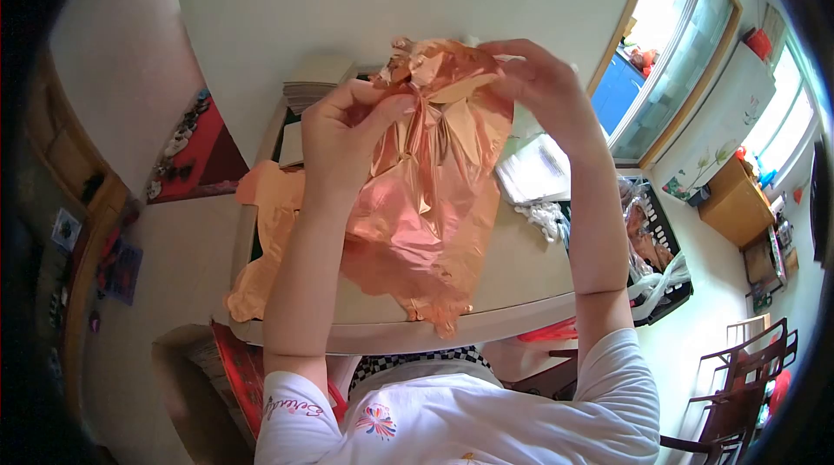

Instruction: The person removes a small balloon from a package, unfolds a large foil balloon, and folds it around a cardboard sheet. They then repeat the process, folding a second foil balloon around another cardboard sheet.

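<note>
Both my hands hold up a crumpled sheet of shiny copper-pink foil (pixel 426 204) above a beige table (pixel 521 283). My left hand (pixel 343 131) pinches the sheet's upper left edge between thumb and fingers. My right hand (pixel 539 79) grips the bunched top right of the sheet. The foil hangs down between my forearms, its lower edge reaching the table's near rim.
Another piece of orange foil (pixel 265 230) lies over the table's left edge. A stack of paper (pixel 317 79) sits at the far end, white papers (pixel 539 170) to the right. A black basket (pixel 665 278) and a dark wooden chair (pixel 747 378) stand on the right.
</note>
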`<state>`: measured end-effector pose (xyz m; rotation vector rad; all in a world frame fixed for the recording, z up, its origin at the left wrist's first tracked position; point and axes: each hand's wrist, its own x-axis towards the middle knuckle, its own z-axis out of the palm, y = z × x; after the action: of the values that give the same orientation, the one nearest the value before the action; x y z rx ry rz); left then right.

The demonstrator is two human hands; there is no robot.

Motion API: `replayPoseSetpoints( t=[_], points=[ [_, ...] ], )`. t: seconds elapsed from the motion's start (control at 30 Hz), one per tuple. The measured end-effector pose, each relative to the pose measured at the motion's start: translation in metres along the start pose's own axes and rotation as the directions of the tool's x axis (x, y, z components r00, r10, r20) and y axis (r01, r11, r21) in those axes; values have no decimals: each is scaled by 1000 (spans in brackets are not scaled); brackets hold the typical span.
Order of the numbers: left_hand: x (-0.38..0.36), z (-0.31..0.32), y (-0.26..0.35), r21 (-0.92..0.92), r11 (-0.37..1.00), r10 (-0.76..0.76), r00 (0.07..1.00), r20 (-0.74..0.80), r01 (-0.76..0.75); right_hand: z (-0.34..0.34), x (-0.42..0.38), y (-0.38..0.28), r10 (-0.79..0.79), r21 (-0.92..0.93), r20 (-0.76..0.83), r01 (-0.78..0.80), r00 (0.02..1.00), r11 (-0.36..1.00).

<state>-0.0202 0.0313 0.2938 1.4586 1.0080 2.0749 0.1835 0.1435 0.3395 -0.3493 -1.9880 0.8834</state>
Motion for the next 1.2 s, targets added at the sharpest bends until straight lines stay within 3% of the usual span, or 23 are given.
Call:
replayPoseSetpoints(
  t=[0.07,0.17,0.2,0.3,0.33,0.43,0.53,0.63,0.67,0.73,0.8,0.87,0.9,1.0,1.1,1.17,1.2],
  points=[
    [1,-4,-2,26,1000,-1,1000,17,1,9,1,-1,51,76,93,-58,994,995],
    [3,-6,-5,20,1000,-25,998,60,24,2,19,4,211,506,263,-321,941,801],
    [4,-8,-10,56,998,-23,997,70,19,4,27,13,264,419,156,-306,952,855],
    [8,-16,-15,192,981,-47,994,98,27,1,42,14,203,-159,450,-146,869,976],
    [10,-19,-16,241,970,-60,992,107,33,11,49,3,201,-236,434,-105,878,966],
    [18,-35,-21,250,965,68,996,49,-78,26,80,40,307,24,284,-327,908,945],
    [22,-61,-10,142,989,-38,996,-85,50,30,108,89,356,175,250,-404,900,898],
    [29,-110,-7,228,974,74,960,-271,-11,32,145,156,656,-86,151,-651,740,754],
    [30,-125,-2,260,966,98,933,-345,-6,32,157,186,673,-213,124,-643,729,735],
    [31,-161,-4,251,954,251,892,-375,-163,31,183,266,696,-455,66,-599,715,659],
    [24,-197,-3,268,949,276,843,-463,-163,41,202,337,546,-536,-130,-522,828,663],
    [19,-212,6,244,952,287,806,-518,-183,50,223,393,207,-562,-382,-405,900,721],
    [17,-220,8,232,954,290,786,-546,-191,54,231,405,63,-568,-470,-357,880,741],
    [7,-256,5,218,950,311,729,-610,-223,64,246,347,80,-540,-509,-390,857,746],
    [21,-229,9,276,944,331,550,-767,-183,65,270,341,-46,-498,-674,-408,738,765],
    [10,-261,-1,442,881,448,605,-658,-171,67,282,311,-101,-401,-734,-307,672,863],
    [15,-246,2,414,896,426,584,-691,-163,67,287,296,-182,-411,-729,-210,659,887]
  ],
)
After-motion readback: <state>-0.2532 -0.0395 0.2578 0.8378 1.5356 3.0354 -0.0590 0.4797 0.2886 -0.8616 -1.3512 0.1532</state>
